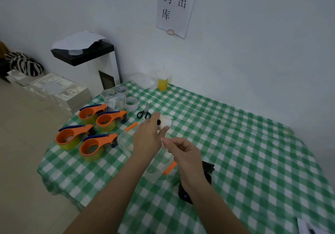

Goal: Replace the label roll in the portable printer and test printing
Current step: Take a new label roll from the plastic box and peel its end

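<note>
My left hand (147,134) holds a white label roll (165,121) with a dark core hole, raised above the green checked tablecloth (253,152). My right hand (183,152) pinches something small and white at its fingertips, just below the roll; whether this is the roll's loose end I cannot tell. The black portable printer (206,172) lies on the table under my right wrist, mostly hidden by the arm, with a small blue dot showing at its near end.
Several orange tape dispensers (87,136) sit at the table's left. Black scissors (144,112), tape rolls (131,102), a clear container with orange clips (126,143) and a yellow drink cup (163,82) stand behind. A white cabinet (94,65) and boxes stand left of the table.
</note>
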The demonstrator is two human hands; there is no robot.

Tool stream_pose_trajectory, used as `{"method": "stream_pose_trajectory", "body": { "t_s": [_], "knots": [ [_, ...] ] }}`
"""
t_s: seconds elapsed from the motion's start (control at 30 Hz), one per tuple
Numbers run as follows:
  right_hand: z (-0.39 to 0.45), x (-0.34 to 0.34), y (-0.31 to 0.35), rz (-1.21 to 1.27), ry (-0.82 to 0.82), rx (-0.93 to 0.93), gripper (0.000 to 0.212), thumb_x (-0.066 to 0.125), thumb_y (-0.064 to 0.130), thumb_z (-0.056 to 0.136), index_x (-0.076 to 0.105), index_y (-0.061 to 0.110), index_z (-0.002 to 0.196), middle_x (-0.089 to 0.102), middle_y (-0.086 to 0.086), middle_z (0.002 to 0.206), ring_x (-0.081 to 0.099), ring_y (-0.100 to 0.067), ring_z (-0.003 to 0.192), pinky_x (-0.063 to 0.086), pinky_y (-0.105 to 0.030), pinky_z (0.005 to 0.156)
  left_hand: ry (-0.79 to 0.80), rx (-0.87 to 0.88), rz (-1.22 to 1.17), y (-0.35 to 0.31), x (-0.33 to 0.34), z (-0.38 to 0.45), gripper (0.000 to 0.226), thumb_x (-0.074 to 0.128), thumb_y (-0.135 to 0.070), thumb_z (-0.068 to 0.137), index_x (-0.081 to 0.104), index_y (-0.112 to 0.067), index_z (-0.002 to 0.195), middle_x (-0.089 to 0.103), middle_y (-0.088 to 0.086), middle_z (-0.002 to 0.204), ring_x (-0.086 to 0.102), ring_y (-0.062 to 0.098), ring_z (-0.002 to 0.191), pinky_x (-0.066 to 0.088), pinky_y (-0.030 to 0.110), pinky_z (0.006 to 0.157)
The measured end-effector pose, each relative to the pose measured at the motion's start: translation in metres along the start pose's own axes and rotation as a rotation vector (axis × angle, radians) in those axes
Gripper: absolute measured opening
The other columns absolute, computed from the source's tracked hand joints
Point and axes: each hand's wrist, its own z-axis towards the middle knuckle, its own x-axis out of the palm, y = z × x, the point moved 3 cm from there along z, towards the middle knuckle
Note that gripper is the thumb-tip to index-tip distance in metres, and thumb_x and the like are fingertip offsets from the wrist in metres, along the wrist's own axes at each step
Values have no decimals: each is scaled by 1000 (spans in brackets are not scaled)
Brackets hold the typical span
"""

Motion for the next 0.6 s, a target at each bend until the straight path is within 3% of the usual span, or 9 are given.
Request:
{"method": "stream_pose_trajectory", "body": {
  "t_s": [0.2, 0.27, 0.33, 0.37, 0.43, 0.5, 0.6],
  "knots": [
    [-5, 10, -5, -13, -38, -16, 14, 80, 15, 70, 69, 7, 73, 71, 6, 61, 67, -3, 65, 52, -12, 61, -21, -72, 49, -6, 5, 3, 50, 57, -43, 85, 41, -20, 126, 68, 10, 104, 62, 29, 94, 54, 43, 65],
    [-5, 9, -8, -89, -80, -28, 23, 82, 24, 67, 64, 12, 77, 63, 5, 57, 61, -7, 59, 51, -22, 58, -7, -72, 79, -7, 7, 2, 49, 56, -43, 85, 42, -19, 126, 68, 10, 101, 62, 30, 90, 51, 39, 61],
    [-3, 6, -10, -265, -132, -73, 37, 82, 38, 64, 55, 23, 85, 49, 6, 68, 48, -8, 63, 46, -25, 61, -4, -85, 88, -7, 7, 1, 47, 56, -42, 86, 43, -18, 124, 67, 9, 100, 62, 30, 89, 44, 35, 58],
    [-3, 5, -10, -364, -149, -147, 37, 80, 41, 65, 52, 30, 87, 48, 7, 77, 47, -7, 70, 45, -21, 66, -2, -90, 81, -6, 8, -1, 45, 55, -42, 86, 43, -18, 122, 67, 9, 99, 61, 30, 88, 41, 34, 57],
    [-5, 3, -3, -570, -144, -495, 22, 71, 38, 76, 58, 37, 93, 54, 9, 94, 50, -3, 88, 42, -15, 78, 20, -83, 59, -4, 10, -4, 42, 53, -40, 87, 42, -17, 120, 67, 10, 97, 61, 29, 85, 40, 33, 57],
    [-7, 3, -3, -737, -54, -863, 18, 57, 26, 89, 67, 21, 103, 64, 3, 105, 55, -5, 102, 42, -19, 90, 57, -75, 34, -2, 12, -5, 41, 53, -39, 88, 40, -17, 119, 66, 10, 97, 61, 28, 85, 42, 34, 58],
    [-11, 2, -20, -905, 108, -1083, 33, 45, 23, 96, 60, 8, 121, 63, -6, 125, 50, -14, 125, 38, -32, 107, 96, -82, 1, -5, 13, -5, 40, 53, -43, 87, 40, -18, 115, 64, 8, 97, 60, 26, 83, 42, 35, 59]
  ]
}}
